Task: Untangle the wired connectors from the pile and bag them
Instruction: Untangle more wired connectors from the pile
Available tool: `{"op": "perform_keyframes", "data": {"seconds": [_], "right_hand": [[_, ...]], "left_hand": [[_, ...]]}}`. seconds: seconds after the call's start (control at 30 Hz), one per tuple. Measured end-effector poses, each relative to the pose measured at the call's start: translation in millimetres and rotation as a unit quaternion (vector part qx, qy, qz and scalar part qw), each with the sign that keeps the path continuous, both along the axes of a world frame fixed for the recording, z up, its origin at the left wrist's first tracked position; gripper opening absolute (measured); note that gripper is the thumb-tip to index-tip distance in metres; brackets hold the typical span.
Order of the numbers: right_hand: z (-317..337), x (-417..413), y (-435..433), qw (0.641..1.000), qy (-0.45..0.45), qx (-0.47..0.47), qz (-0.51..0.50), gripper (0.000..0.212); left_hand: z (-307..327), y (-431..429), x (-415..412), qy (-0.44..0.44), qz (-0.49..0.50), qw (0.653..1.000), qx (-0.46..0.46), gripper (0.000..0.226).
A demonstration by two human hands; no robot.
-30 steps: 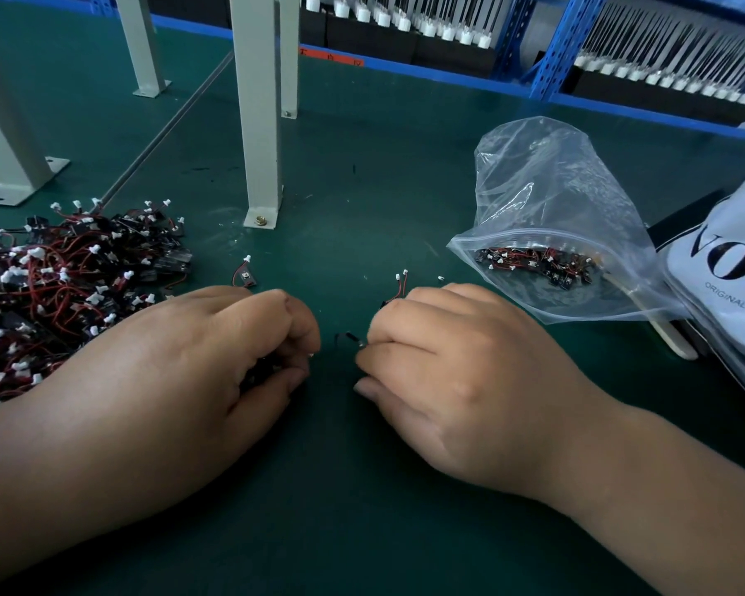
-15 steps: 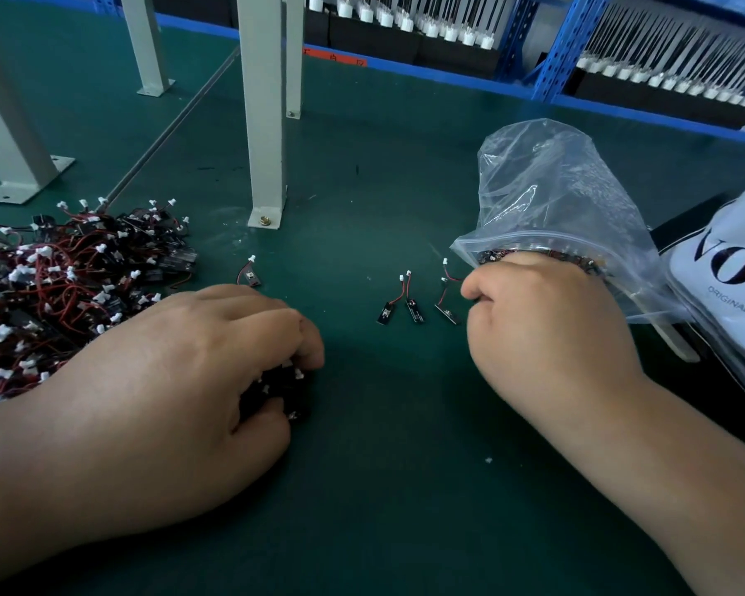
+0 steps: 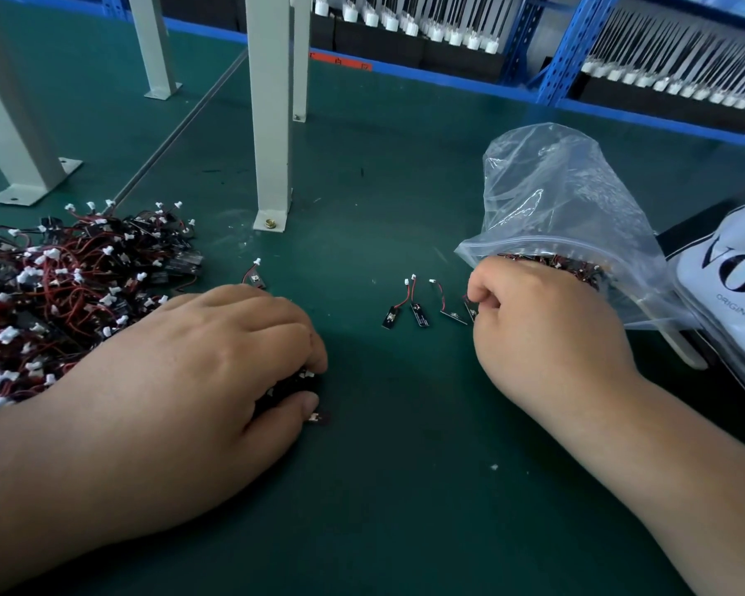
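I am watching both hands working low on the matte green mat (image 3: 383, 488), set well apart from each other. The left hand (image 3: 216, 372) is lying knuckles-up. Its fingers are curling down over a small dark clump (image 3: 291, 387) of wired connectors and its thumb is closing in from below, so it is gripping that clump against the mat. 1 flat black board is poking out just past the thumb tip. Just left of this hand, and partly running behind its wrist, the pile (image 3: 61, 303) is sprawling: a bristly knot of thin red and black wires, tiny white plastic plugs and small black rectangular boards. 1 stray (image 3: 254, 277) is lying just beyond the left knuckles, its red wire looping up to a white plug.

The right hand (image 3: 543, 333) is bunching into a loose fist, its fingertips pinching a connector (image 3: 472, 311) at its black board. Immediately left of those fingertips a row (image 3: 420, 315) of 3 more is lying side by side, with the boards toward me and the wires and white plugs pointing away. Just behind the right hand the bag (image 3: 568, 200) is slumping on its side. It is clear, crinkled, glossy plastic with a zip strip along its mouth, and a thin layer of connectors is showing through its lower wall. To the right of that hand a white printed pouch (image 3: 732, 286) is lying. Beyond the left hand a square grey metal post (image 3: 272, 122) is standing bolted to the mat.
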State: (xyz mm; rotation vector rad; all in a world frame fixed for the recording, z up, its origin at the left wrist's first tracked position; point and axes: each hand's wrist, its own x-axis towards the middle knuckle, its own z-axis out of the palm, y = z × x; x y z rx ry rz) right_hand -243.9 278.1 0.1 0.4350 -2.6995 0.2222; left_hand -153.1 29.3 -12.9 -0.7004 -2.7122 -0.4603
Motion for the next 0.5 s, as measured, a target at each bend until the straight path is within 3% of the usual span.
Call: {"op": "perform_keyframes", "data": {"seconds": [0.1,0.5], "right_hand": [[1.1,1.6,-1.6,1.000,-0.018,-0.011,0.007,0.026],[1.8,4.9,-6.4,0.997,-0.070,-0.007,0.036,0.021]], "left_hand": [[0.3,0.1,0.4,0.006,-0.006,1.000,0.011,0.007],[4.1,2.9,1.4,0.008,-0.015,1.000,0.011,0.008]]}}
